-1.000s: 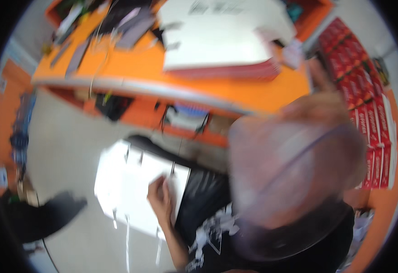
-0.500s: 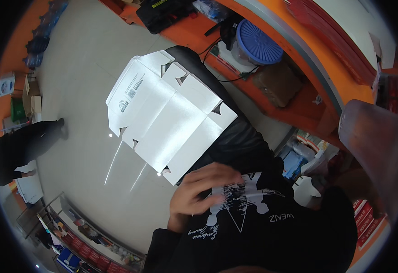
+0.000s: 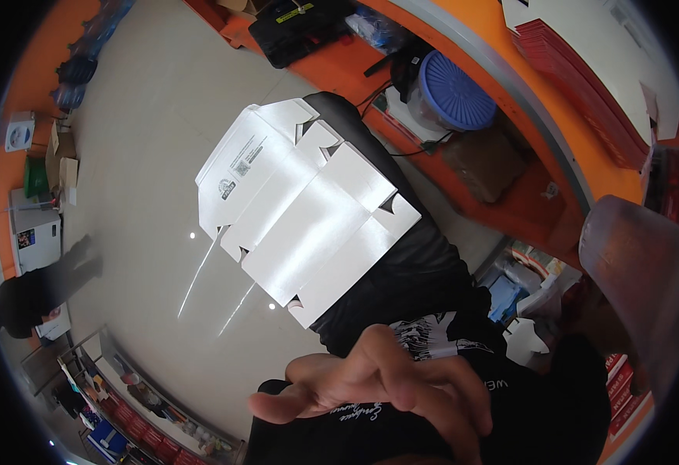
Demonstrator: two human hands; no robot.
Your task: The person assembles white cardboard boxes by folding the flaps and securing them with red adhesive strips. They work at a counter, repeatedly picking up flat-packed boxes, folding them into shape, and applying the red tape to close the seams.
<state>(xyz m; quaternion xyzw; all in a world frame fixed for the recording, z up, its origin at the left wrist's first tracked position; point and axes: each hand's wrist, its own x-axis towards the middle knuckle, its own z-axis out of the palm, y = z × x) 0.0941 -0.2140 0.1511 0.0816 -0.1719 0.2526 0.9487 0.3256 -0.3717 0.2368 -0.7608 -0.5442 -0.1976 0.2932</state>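
Observation:
A flat white carton blank [image 3: 308, 209], with slots and folded edges, lies across my black-clad legs [image 3: 401, 267]. Small dark print and a square code mark its far left panel. My left hand [image 3: 386, 380] is raised in front of my black printed shirt [image 3: 425, 333], on the near side of the carton and apart from it. Its thumb stretches left, the other fingers bend toward the right with gaps between them, and nothing shows in the hand. My right hand cannot be made out. Close by on the right, a blurred, translucent pinkish shape [image 3: 634, 256] covers part of the view.
An orange shelf unit [image 3: 463, 58] curves along the right, holding a tub with a blue lid [image 3: 458, 89], a brown package [image 3: 483, 163] and a black case [image 3: 297, 31]. Red stacked sheets [image 3: 576, 89] lie above. A dark-clothed person [image 3: 33, 294] stands at far left, beyond the tiled floor [image 3: 145, 170].
My left hand has moved nearer and right, turning from lying over my shirt to raised with its fingers apart. The carton stays on my legs; the view has shifted slightly.

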